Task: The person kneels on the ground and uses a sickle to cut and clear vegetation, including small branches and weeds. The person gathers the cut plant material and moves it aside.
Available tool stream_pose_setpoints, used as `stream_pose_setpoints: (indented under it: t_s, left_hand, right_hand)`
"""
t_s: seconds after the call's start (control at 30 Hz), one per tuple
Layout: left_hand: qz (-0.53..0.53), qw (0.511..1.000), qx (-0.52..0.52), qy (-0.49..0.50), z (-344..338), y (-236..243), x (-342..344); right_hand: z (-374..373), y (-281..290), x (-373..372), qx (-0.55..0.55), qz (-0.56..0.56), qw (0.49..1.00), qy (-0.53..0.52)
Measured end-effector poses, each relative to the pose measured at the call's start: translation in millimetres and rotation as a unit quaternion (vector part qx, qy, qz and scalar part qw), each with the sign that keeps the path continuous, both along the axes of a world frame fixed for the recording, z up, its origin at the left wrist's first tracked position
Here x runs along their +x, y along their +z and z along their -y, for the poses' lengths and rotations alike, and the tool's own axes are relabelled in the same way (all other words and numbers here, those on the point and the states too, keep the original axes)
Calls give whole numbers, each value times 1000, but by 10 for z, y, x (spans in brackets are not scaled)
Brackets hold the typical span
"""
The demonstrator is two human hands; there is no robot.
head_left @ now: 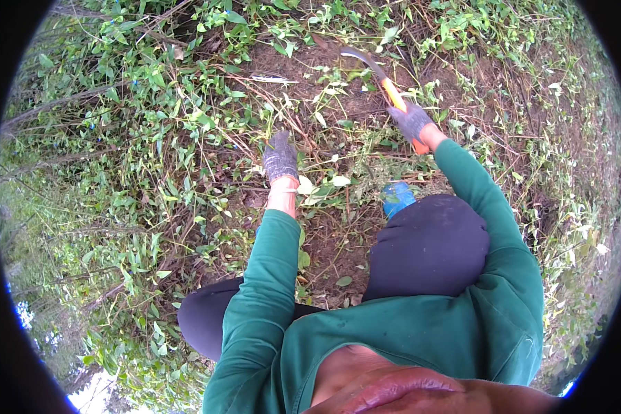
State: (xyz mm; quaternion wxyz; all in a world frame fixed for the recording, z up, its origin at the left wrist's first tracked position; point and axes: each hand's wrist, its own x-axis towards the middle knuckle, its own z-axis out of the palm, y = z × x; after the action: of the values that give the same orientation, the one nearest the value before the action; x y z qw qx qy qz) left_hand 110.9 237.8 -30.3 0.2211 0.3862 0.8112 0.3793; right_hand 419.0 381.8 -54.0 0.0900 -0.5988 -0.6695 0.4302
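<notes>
My left hand [280,156], in a grey work glove, reaches forward and grips a bunch of green weed stems [255,131] low to the ground. My right hand [412,121], also gloved in grey, is closed around the orange handle of a sickle [376,71]. Its curved dark blade arcs up and to the left over bare soil. Both arms wear green sleeves. I am crouching, my dark-trousered knees below the hands.
Dense leafy weeds and vines [138,138] cover the ground to the left and top. Brown soil with dry stems [331,234] lies between my knees. A blue shoe tip [397,196] shows beside my right knee [431,241].
</notes>
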Motion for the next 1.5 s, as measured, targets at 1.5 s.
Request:
stream_pose_setpoints:
  t_s: [1.5]
  left_hand:
    - [-32,950,-308,-32,523,3,-294]
  right_hand:
    - [236,796,-1695,84,168,891,414]
